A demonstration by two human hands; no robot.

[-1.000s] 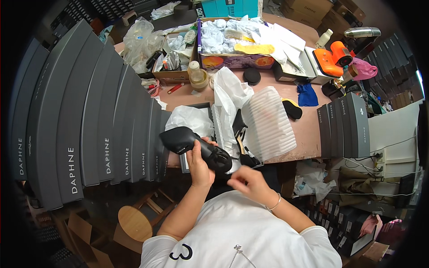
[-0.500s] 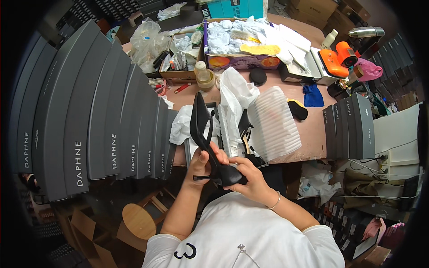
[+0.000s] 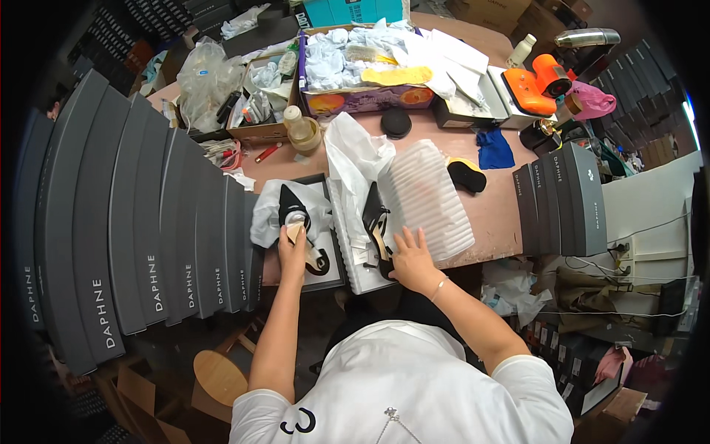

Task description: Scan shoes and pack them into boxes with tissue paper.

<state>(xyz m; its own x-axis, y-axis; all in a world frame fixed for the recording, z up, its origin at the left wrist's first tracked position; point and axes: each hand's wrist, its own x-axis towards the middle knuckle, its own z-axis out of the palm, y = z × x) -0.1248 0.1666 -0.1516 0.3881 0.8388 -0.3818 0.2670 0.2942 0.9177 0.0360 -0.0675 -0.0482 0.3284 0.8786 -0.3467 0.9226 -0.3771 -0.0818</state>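
Head view: the left hand (image 3: 293,255) grasps a black pointed slingback (image 3: 293,201) above crumpled tissue paper (image 3: 263,231) in an open grey shoebox (image 3: 337,280). The right hand (image 3: 416,263) is loose, fingers spread over the ridged white foam sheet (image 3: 429,192); whether its thumb touches the second slingback (image 3: 373,211) beside it is hard to tell. Shoebox rows hem in the left (image 3: 170,214) and right (image 3: 566,203). Farther back: blue cloth (image 3: 495,149), capped bottle (image 3: 300,132), purple carton (image 3: 355,102) of wadded paper.
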